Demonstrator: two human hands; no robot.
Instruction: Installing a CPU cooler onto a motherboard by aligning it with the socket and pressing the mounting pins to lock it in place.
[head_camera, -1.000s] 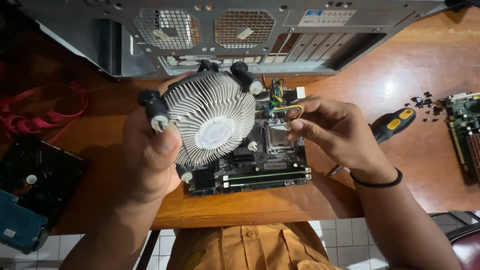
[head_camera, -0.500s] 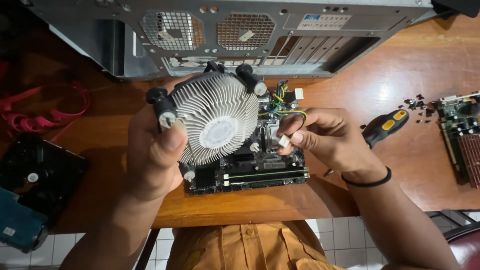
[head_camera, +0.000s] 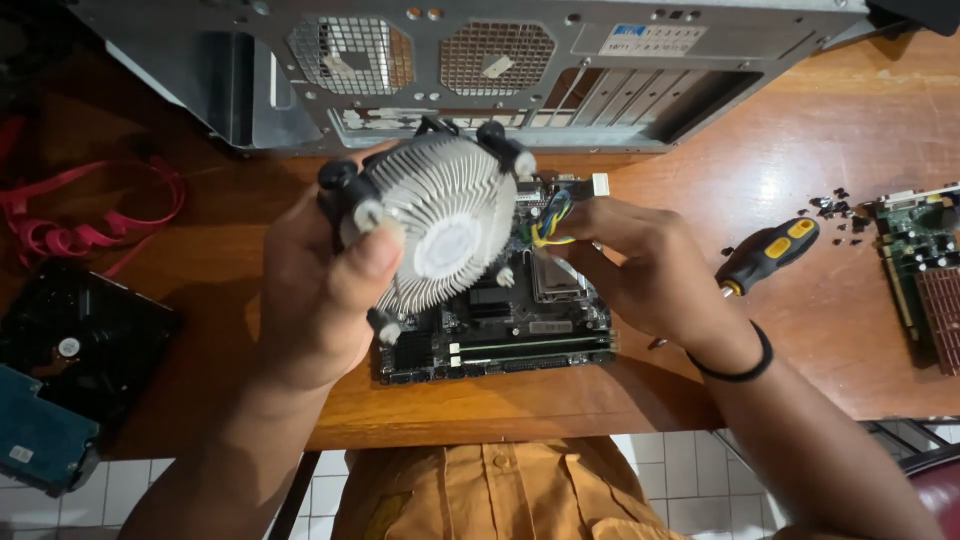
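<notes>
Wooden table (head_camera: 800, 130) over tiled floor (head_camera: 660, 465), apparently; left hand (head_camera: 320, 290) holds heatsink (head_camera: 445, 225).

round finned silver cooler (head_camera: 440, 225) tilted above the green motherboard (head_camera: 520, 330).

One heatsink (head_camera: 440, 225), one motherboard (head_camera: 500, 330), one screwdriver (head_camera: 768, 255).
</notes>
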